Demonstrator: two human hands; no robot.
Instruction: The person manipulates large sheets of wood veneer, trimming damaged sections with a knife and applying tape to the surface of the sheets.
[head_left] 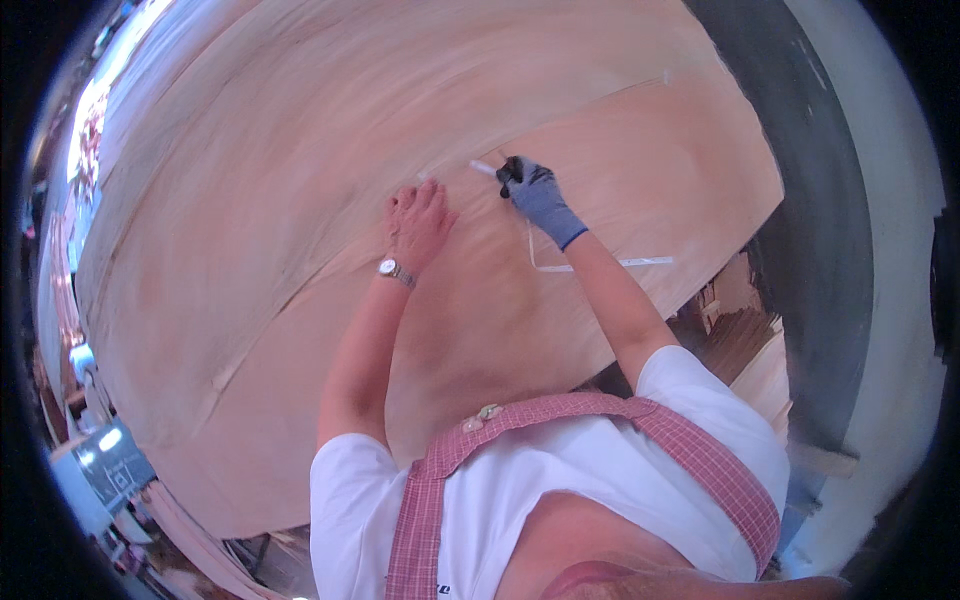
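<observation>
A large, thin sheet of pale brown wood veneer [500,330] spreads out in front of me. My left hand [417,220], bare and with a wristwatch [390,268] above it, lies on the sheet with its fingers stretched. A small whitish patch [425,177] shows by its fingertips. To the right, my right hand [538,192] wears a grey glove with dark fingertips and a blue cuff. Its fingers are closed at the end of a short white tape strip [483,167]. Another white strip [640,262] lies on the veneer beside my right forearm.
Long seams or splits [290,300] run across the veneer. A dark grey band [815,200] curves along the right, beyond the sheet's edge. Brown sheet pieces [740,340] lie below that edge. At the lower left stands a blue-grey box-like thing [105,470] among clutter.
</observation>
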